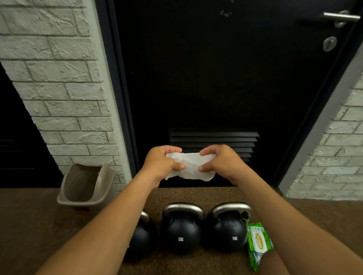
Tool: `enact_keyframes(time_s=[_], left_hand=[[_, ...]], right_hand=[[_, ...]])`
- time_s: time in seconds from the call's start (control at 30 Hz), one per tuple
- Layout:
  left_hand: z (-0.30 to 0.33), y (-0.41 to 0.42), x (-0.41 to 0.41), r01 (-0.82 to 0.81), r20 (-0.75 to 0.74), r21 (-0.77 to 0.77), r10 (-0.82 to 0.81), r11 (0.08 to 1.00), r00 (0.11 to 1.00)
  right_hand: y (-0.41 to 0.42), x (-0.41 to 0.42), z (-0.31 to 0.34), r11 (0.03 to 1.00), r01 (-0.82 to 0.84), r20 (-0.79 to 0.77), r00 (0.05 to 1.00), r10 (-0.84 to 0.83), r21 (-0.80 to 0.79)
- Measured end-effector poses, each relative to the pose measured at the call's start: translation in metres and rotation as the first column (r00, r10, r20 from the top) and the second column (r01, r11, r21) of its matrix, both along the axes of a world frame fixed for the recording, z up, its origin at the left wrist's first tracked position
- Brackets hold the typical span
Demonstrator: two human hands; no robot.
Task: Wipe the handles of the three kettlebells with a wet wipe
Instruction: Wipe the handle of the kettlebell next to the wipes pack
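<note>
A crumpled white wet wipe (pixel 190 165) is stretched between both hands, held in the air well above the floor. My left hand (pixel 160 164) pinches its left edge and my right hand (pixel 220 162) pinches its right edge. Below them, three black kettlebells with grey metal handles stand in a row on the brown floor: the left kettlebell (pixel 142 237) half hidden by my left forearm, the middle kettlebell (pixel 181 231) marked 12KG, and the right kettlebell (pixel 227 231).
A green wet wipe pack (pixel 258 242) lies on the floor right of the kettlebells, partly under my right forearm. A beige bin (pixel 85 185) stands at the left by a white brick wall. A black door with a vent (pixel 215 142) is straight ahead.
</note>
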State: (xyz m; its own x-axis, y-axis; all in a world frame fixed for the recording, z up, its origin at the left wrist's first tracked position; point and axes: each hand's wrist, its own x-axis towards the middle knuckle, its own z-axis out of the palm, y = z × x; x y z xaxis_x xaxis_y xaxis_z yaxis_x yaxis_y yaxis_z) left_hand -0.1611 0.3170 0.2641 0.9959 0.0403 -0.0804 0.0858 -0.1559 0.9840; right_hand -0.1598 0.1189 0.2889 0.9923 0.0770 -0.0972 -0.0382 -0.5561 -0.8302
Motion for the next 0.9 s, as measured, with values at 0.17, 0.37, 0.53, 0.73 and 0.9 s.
enact_keyframes(time_s=[0.17, 0.37, 0.53, 0.73, 0.9], left_hand=[[0.012, 0.008, -0.002, -0.026, 0.114, 0.444, -0.027, 0.896, 0.993], [0.024, 0.021, -0.001, 0.025, 0.113, 0.493, -0.093, 0.870, 0.989], [0.024, 0.027, -0.003, 0.081, 0.041, 0.144, -0.088, 0.986, 0.995], [0.020, 0.010, -0.013, -0.036, -0.065, -0.229, 0.022, 0.973, 0.998], [0.007, -0.003, -0.022, -0.179, -0.041, -0.178, 0.174, 0.968, 0.984]], right_hand=[[0.006, 0.001, 0.006, 0.975, 0.016, 0.116, 0.993, 0.010, -0.222], [0.001, 0.000, 0.011, 0.999, -0.029, 0.198, 0.980, 0.031, -0.013], [-0.006, 0.002, 0.008, 0.925, 0.000, 0.043, 0.999, -0.018, 0.380], [-0.005, 0.000, 0.004, 0.849, 0.072, -0.057, 0.997, -0.049, 0.523], [-0.008, -0.006, -0.004, 0.840, 0.175, -0.124, 0.984, -0.129, 0.513]])
